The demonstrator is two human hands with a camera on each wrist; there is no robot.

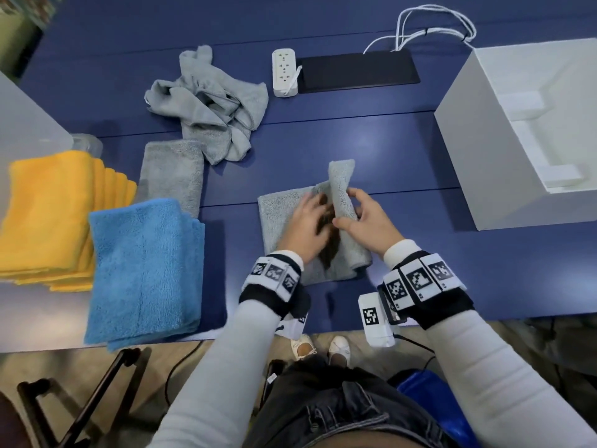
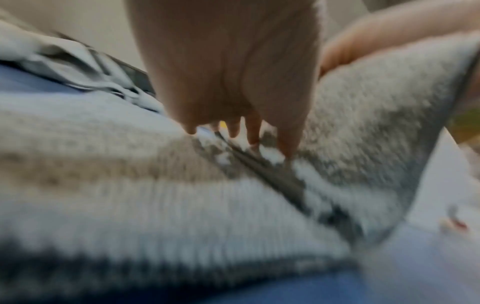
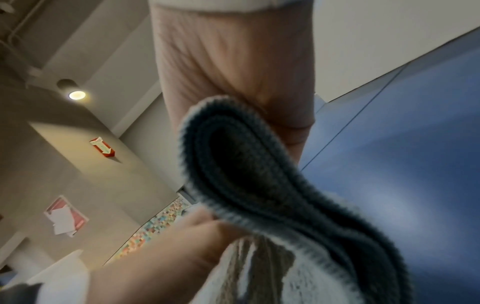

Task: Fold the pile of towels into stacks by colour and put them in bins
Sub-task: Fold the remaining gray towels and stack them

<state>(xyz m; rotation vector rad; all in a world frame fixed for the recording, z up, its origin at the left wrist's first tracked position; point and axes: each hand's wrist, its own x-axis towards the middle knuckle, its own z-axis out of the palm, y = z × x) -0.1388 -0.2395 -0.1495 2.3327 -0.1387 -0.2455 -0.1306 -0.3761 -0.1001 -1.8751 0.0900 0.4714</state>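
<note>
A grey towel (image 1: 281, 215) lies half folded on the blue table in front of me. My right hand (image 1: 361, 215) grips its raised right flap (image 1: 340, 185), thumb and fingers curled round the doubled edge (image 3: 259, 174). My left hand (image 1: 307, 221) rests flat on the lower layer beside the crease, fingers straight (image 2: 259, 131). A folded grey towel (image 1: 172, 173), a folded blue stack (image 1: 145, 266) and a folded yellow stack (image 1: 55, 215) lie to the left. A heap of loose grey towels (image 1: 213, 108) sits further back.
A white open bin (image 1: 465, 150) stands at the right, another pale bin (image 1: 26, 124) at the left edge. A white power strip (image 1: 284, 72) and a black pad (image 1: 358, 71) with white cables lie at the back. The table's front edge runs just below my wrists.
</note>
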